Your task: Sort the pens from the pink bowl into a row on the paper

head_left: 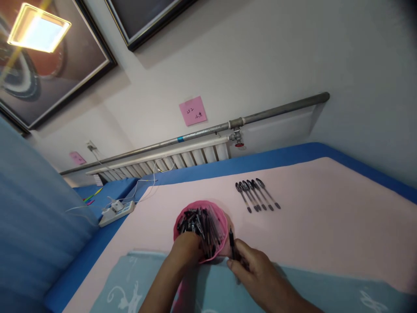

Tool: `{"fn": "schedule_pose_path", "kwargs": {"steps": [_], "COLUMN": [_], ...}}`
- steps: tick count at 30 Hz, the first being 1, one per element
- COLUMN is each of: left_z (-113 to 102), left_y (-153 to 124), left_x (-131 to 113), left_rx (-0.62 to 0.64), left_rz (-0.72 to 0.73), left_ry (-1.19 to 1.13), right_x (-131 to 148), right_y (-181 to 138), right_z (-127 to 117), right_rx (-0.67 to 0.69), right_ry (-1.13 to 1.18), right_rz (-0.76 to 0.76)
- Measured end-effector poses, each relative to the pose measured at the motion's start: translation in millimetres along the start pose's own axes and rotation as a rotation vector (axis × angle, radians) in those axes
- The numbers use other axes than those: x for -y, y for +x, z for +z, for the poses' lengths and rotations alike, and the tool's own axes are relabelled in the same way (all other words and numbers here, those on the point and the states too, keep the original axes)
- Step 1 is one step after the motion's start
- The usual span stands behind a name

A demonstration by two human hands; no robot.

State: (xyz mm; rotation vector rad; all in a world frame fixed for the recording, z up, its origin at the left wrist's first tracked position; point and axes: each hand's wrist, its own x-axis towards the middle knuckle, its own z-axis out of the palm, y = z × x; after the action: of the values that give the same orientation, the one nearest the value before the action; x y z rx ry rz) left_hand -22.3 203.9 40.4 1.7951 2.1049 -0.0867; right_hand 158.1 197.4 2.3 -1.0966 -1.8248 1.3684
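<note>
A round pink basket (224,217) holds a heap of black pens and clear pen parts (203,224). My left hand (189,245) reaches over its near left rim, with the fingers hidden among the pens and behind the hand itself. Just right of the basket, my right hand (252,265) is closed around a black pen (231,243) that stands nearly upright, its pointed end up. Farther back to the right, several capped black pens (257,195) lie side by side in a slanting row on the pink sheet (312,217).
A light blue patterned cloth (312,282) covers the near edge of the blue-edged bed. On the left are a white power strip (117,213) with cables and a blue curtain (42,208). Behind run a radiator (192,157) and a metal pipe (283,108) along the wall.
</note>
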Motion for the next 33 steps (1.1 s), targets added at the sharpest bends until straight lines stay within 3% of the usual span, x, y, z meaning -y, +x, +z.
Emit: {"fn": "schedule_pose_path", "kwargs": {"steps": [4, 7, 11, 14, 20, 33], "left_z": [1, 1, 10, 24, 44, 52], "left_y": [-6, -23, -49, -57, -58, -59], "left_x": [9, 11, 4, 0, 1, -1], "left_rx": [-0.080, -0.167, -0.081, -0.024, 0.037, 0.086], "left_rz": [0.009, 0.019, 0.079, 0.074, 0.102, 0.113], "left_ry": [-0.164, -0.353, -1.106, -1.406, -1.564, -1.616], "right_x": [1, 3, 11, 16, 17, 20], "right_y": [0, 1, -1, -5, -10, -9], "right_z": [0, -2, -5, -6, -1, -6], "right_rx": [-0.021, -0.031, -0.032, -0.042, -0.010, 0.032], "right_ry": [0.047, 0.220, 0.546, 0.714, 0.773, 0.640], "right_rz": [0.014, 0.049, 0.097, 0.092, 0.093, 0.101]}}
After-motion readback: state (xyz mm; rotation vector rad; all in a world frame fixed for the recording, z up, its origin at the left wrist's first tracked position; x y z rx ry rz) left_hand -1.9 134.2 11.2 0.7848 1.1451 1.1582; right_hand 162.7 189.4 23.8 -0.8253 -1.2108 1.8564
